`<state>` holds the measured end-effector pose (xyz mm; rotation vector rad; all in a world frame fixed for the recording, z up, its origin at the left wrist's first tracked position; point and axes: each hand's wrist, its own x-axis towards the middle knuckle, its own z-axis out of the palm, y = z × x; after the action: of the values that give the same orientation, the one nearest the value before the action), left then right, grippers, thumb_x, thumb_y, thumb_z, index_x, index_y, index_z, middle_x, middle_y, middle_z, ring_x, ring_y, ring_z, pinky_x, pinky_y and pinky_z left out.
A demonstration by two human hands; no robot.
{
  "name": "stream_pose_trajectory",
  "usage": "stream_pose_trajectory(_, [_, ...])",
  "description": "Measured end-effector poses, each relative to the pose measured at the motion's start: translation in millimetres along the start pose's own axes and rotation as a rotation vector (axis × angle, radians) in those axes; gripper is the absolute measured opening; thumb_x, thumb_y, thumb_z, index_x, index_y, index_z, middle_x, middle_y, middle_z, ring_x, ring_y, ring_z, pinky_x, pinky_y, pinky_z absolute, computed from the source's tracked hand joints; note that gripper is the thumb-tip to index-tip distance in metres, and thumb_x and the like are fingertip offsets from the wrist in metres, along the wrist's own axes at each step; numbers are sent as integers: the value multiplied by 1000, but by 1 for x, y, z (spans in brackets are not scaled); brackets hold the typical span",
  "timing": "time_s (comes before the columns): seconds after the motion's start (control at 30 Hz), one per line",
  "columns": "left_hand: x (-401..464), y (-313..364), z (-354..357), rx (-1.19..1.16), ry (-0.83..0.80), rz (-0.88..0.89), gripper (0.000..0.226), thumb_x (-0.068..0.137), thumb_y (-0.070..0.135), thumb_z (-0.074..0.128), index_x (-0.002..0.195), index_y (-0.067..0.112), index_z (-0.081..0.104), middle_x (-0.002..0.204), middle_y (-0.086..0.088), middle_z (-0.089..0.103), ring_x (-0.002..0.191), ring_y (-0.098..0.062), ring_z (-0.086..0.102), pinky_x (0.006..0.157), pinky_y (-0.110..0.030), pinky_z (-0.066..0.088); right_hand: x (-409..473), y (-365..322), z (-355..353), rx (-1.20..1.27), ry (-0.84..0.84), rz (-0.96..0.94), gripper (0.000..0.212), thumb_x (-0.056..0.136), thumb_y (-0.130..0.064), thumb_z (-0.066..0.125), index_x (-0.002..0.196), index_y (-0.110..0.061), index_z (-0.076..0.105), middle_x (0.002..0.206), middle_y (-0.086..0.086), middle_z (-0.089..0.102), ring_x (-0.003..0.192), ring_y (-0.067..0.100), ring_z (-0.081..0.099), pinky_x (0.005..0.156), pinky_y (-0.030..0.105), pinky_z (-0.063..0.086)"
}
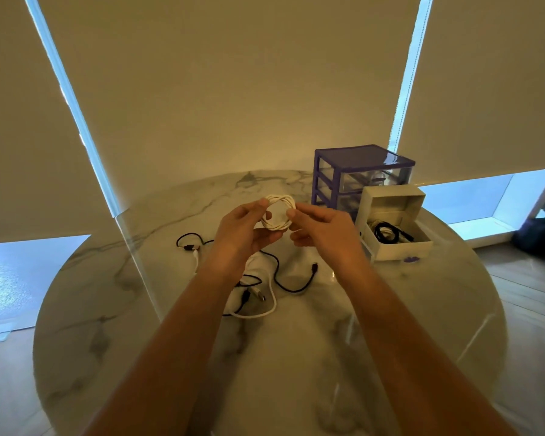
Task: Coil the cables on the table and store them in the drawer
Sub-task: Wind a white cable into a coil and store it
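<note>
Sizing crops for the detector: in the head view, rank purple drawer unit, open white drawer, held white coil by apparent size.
1. purple drawer unit
2. open white drawer, close to it and nearer the camera, so unsure
3. white coil, clearly smallest

I'm looking into a home room: a round marble table (107,309) is standing on wood flooring (529,294), roller blinds (233,83) are covering tall windows, a small purple drawer unit (359,171) is sitting there.
</note>
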<state>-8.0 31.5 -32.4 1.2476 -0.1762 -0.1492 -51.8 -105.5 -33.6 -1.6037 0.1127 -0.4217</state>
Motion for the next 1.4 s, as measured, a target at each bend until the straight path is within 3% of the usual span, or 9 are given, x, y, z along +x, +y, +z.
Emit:
stream_pose_trajectory(0.33, [4, -19, 94, 93, -196, -121, 27, 95, 23, 58, 110, 3, 66, 97, -14, 71, 86, -28, 70, 74, -31, 60, -8, 0, -94, -279, 301, -67, 25, 90, -29, 64, 110, -15, 72, 71, -9, 67, 63, 5, 62, 59, 16, 51])
stream_pose_trajectory(0.43, [10, -28, 117, 226, -237, -137, 25, 97, 27, 55, 108, 8, 66, 91, -7, 69, 76, -18, 67, 70, -25, 56, -5, 1, -123, -340, 403, 5, 29, 90, -33, 64, 110, -14, 72, 83, 2, 70, 73, 14, 62, 69, 31, 55])
stream_pose_trajectory(0.5, [16, -38, 128, 343, -243, -93, 23, 99, 28, 51, 104, 11, 66, 86, -2, 67, 74, -13, 63, 69, -24, 50, -1, 4, -139, -410, 427, 5, 32, 90, -34, 63, 112, -12, 71, 96, 8, 72, 79, 17, 62, 65, 24, 49])
stream_pose_trajectory(0.6, [27, -59, 135, 706, -228, 66, 29, 97, 33, 53, 112, 13, 68, 102, -1, 68, 93, -14, 62, 79, -26, 45, 9, 9, -159, -540, 430, -8, 32, 92, -34, 60, 113, -12, 70, 104, 6, 72, 82, 13, 59, 60, 13, 35])
stream_pose_trajectory(0.77, [36, -79, 139, 1023, -150, 120, 39, 88, 52, 58, 116, 26, 65, 133, -7, 47, 132, -26, 29, 104, -37, 34, 35, 24, -175, -672, 364, 55, 31, 96, -33, 55, 117, -14, 68, 112, 6, 69, 87, 14, 57, 76, 23, 39])
stream_pose_trajectory(1.0, [30, -82, 140, 1131, -118, 153, 30, 91, 48, 56, 109, 28, 69, 134, -6, 36, 130, -26, 24, 93, -32, 33, 60, 49, -181, -863, 432, 24, 29, 93, -36, 60, 116, -21, 70, 116, 6, 63, 101, 24, 58, 86, 34, 50])
stream_pose_trajectory(1.13, [27, -81, 139, 1093, -127, 149, 29, 92, 49, 55, 107, 29, 70, 134, -6, 35, 131, -26, 23, 92, -31, 30, 63, 57, -181, -961, 480, 19, 29, 89, -37, 64, 113, -23, 72, 116, 7, 57, 107, 26, 53, 87, 33, 48])
stream_pose_trajectory(1.23, [28, -81, 139, 1098, -119, 139, 34, 91, 50, 55, 114, 29, 68, 137, -6, 34, 132, -26, 22, 99, -35, 33, 62, 56, -179, -1045, 430, 43, 33, 94, -42, 54, 115, -24, 70, 118, 10, 53, 114, 28, 44, 87, 32, 40])
stream_pose_trajectory(1.4, [29, -81, 139, 1076, -124, 129, 34, 91, 50, 55, 114, 29, 68, 135, -6, 36, 132, -25, 23, 100, -35, 32, 62, 48, -176, -1115, 276, 71, 46, 100, -46, 34, 119, -19, 66, 127, 12, 48, 120, 31, 39, 102, 46, 34])
